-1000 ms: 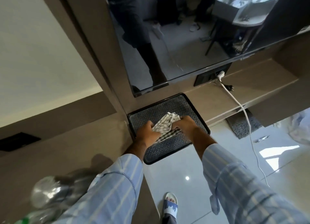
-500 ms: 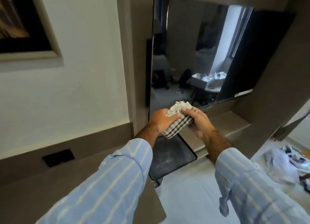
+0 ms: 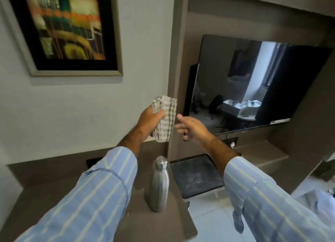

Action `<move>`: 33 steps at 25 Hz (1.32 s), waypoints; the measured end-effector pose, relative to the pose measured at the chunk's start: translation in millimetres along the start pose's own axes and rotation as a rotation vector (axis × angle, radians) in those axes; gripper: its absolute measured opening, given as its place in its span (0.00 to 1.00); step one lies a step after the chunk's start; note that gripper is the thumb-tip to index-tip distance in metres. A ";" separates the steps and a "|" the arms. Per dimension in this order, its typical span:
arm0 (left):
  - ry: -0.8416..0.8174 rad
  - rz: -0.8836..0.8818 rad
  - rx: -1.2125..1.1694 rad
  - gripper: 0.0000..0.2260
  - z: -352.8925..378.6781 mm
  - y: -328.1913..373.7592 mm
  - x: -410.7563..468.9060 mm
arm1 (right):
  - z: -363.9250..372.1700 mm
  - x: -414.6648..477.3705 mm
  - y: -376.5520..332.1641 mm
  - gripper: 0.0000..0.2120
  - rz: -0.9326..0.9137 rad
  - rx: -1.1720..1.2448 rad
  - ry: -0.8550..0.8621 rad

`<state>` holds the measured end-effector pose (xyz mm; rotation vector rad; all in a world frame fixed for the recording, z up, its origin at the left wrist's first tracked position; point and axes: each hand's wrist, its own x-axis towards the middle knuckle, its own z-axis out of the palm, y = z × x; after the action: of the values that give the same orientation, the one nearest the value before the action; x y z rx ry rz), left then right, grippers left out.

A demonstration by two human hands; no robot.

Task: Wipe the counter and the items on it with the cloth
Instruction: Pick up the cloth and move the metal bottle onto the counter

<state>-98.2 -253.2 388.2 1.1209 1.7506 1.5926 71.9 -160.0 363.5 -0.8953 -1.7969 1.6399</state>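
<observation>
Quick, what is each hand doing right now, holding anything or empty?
Left hand: closed around the folded grey-and-white checked cloth, held up in the air.
Right hand: open and empty, fingers loose, just beside the cloth.

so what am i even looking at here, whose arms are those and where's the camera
The camera is worn on a person's head, looking forward and down, so the striped sleeves are that person's own arms. There is no robot. The left hand grips a folded checked cloth. The right hand is open beside it, holding nothing. Below, a steel bottle stands upright on the brown counter, and a dark tray lies to its right. A TV and a painting hang on the wall.
</observation>
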 end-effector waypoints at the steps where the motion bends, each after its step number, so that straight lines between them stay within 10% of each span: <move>1: 0.096 -0.040 -0.006 0.06 -15.5 -22.0 -6.4 | 15.8 0.7 17.0 0.20 0.025 -0.184 -0.013; 8: 0.398 -0.392 0.153 0.13 -51.7 -191.9 -74.0 | 104.6 11.7 112.0 0.17 -0.108 -1.030 -0.191; 13: 0.309 -0.506 0.234 0.19 3.5 -240.6 -107.3 | 85.1 8.5 144.8 0.09 -0.237 -0.834 0.134; 21: 0.341 -0.175 -0.245 0.25 107.6 -225.7 -104.9 | 76.6 17.3 162.1 0.25 -0.353 -0.716 0.171; 28: 0.353 -0.324 -0.390 0.09 83.9 -259.1 -73.7 | 68.9 31.7 171.4 0.18 -0.418 -0.698 0.279; 33: 0.365 -0.141 -0.317 0.23 125.1 -250.0 -112.8 | 71.1 37.7 170.2 0.19 -0.424 -0.687 0.289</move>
<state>6.0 -271.4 105.9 0.5716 1.6666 1.9899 12.8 -169.3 185.0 -0.8804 -2.1711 0.5929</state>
